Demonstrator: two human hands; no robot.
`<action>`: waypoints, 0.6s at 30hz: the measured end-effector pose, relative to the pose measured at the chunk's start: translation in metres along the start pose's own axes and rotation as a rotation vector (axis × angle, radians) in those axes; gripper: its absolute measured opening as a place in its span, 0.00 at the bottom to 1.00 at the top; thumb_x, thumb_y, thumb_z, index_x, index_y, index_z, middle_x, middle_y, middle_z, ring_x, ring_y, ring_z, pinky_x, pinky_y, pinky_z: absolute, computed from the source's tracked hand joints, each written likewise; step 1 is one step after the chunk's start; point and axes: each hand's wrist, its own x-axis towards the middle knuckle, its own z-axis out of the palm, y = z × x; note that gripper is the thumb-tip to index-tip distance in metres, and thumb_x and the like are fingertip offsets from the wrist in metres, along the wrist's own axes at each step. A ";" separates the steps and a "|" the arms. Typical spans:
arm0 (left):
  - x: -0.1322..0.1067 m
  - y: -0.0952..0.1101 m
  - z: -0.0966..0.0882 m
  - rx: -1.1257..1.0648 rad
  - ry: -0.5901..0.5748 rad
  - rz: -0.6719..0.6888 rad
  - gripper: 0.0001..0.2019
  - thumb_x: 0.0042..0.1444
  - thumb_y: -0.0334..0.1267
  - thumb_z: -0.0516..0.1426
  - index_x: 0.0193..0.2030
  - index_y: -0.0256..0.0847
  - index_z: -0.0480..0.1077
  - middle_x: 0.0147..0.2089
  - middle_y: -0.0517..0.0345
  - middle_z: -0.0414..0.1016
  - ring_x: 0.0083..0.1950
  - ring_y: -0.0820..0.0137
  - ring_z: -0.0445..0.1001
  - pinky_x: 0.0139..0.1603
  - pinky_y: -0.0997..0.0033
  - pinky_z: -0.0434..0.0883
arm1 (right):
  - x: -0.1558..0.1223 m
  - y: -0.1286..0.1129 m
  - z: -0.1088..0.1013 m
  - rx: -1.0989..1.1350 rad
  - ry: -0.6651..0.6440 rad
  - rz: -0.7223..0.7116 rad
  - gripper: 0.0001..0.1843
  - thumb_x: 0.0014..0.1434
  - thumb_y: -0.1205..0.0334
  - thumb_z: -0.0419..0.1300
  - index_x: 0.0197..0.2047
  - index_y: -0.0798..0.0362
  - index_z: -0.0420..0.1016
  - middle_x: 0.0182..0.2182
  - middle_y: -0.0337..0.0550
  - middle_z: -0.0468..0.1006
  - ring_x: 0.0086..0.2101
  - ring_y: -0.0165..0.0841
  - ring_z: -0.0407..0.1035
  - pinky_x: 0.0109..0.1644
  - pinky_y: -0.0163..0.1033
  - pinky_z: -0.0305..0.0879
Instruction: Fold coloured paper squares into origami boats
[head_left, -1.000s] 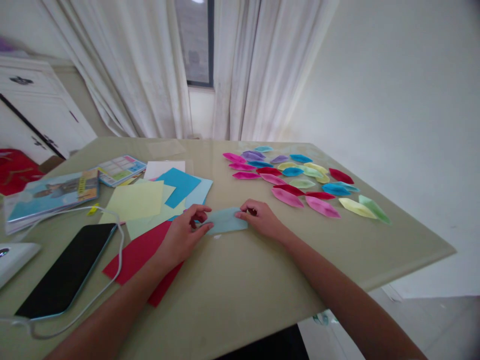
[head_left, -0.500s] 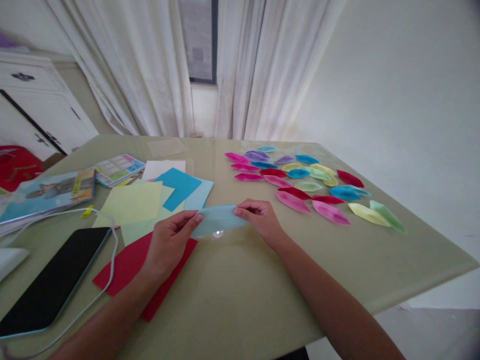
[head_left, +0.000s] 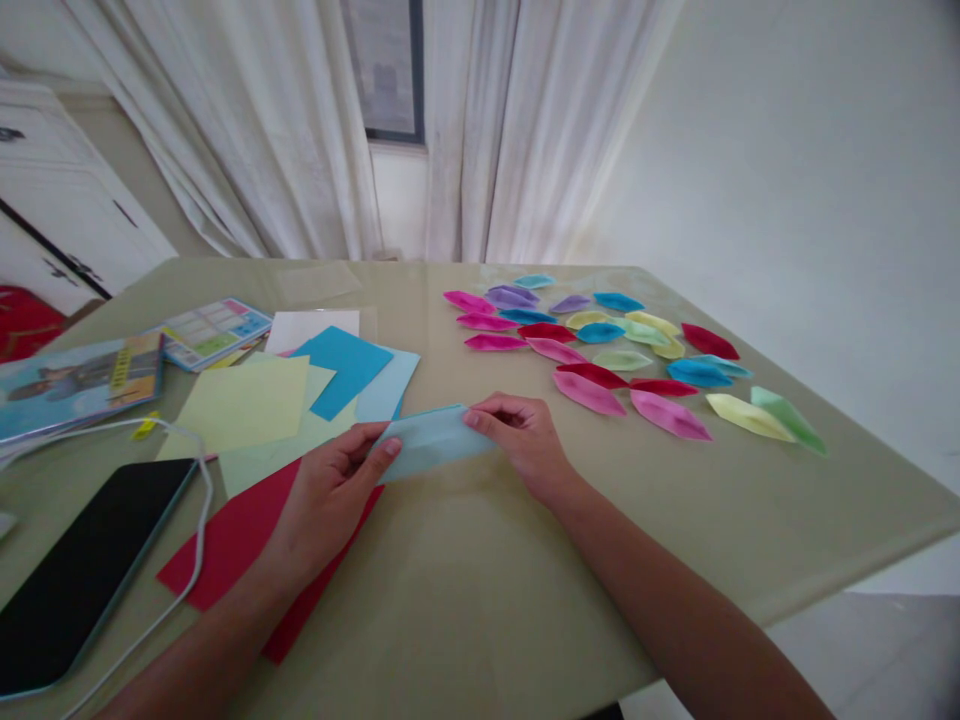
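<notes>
A folded light blue paper (head_left: 431, 441) lies between both hands at the middle of the olive table (head_left: 480, 590). My left hand (head_left: 330, 495) pinches its left end with thumb and fingers. My right hand (head_left: 521, 440) pinches its right end. The paper is lifted slightly off the table. Several finished paper boats (head_left: 615, 360) in pink, red, blue, yellow, green and purple lie beyond my right hand.
Loose coloured sheets (head_left: 300, 395) and a red sheet (head_left: 247, 540) lie to the left. A dark tablet (head_left: 82, 570) with a white cable (head_left: 187, 520) sits at the near left, with booklets (head_left: 82, 375) behind it. White curtains (head_left: 300, 130) hang past the far edge.
The hands have lifted the light blue paper a little off the table and shifted their grip to its two ends. The view has drifted slightly.
</notes>
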 end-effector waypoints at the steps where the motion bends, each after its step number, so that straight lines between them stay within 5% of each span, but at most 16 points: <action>1: 0.000 0.001 0.000 -0.011 -0.046 0.004 0.19 0.61 0.58 0.62 0.36 0.43 0.80 0.31 0.59 0.82 0.30 0.66 0.77 0.29 0.73 0.73 | 0.000 0.000 0.001 0.003 -0.002 0.006 0.13 0.52 0.51 0.78 0.30 0.52 0.87 0.25 0.38 0.79 0.27 0.29 0.66 0.31 0.36 0.61; 5: -0.002 0.006 0.001 -0.089 -0.153 -0.040 0.20 0.64 0.58 0.61 0.33 0.43 0.76 0.25 0.63 0.74 0.23 0.68 0.75 0.22 0.74 0.68 | 0.000 -0.001 0.002 0.013 -0.006 0.021 0.16 0.53 0.49 0.77 0.29 0.53 0.85 0.23 0.37 0.77 0.25 0.28 0.64 0.29 0.35 0.58; 10: -0.005 0.009 0.003 -0.166 -0.308 -0.112 0.22 0.56 0.62 0.66 0.33 0.42 0.77 0.25 0.62 0.77 0.23 0.68 0.74 0.22 0.73 0.68 | 0.002 -0.004 0.001 0.059 0.004 0.014 0.18 0.53 0.46 0.77 0.31 0.53 0.83 0.26 0.38 0.77 0.26 0.29 0.63 0.30 0.35 0.58; 18: -0.014 0.012 0.008 -0.364 -0.244 -0.249 0.25 0.57 0.62 0.67 0.45 0.41 0.77 0.35 0.52 0.86 0.33 0.59 0.84 0.32 0.65 0.79 | -0.008 0.002 0.020 0.160 -0.207 0.040 0.28 0.50 0.35 0.77 0.37 0.52 0.80 0.30 0.39 0.77 0.30 0.32 0.69 0.36 0.37 0.69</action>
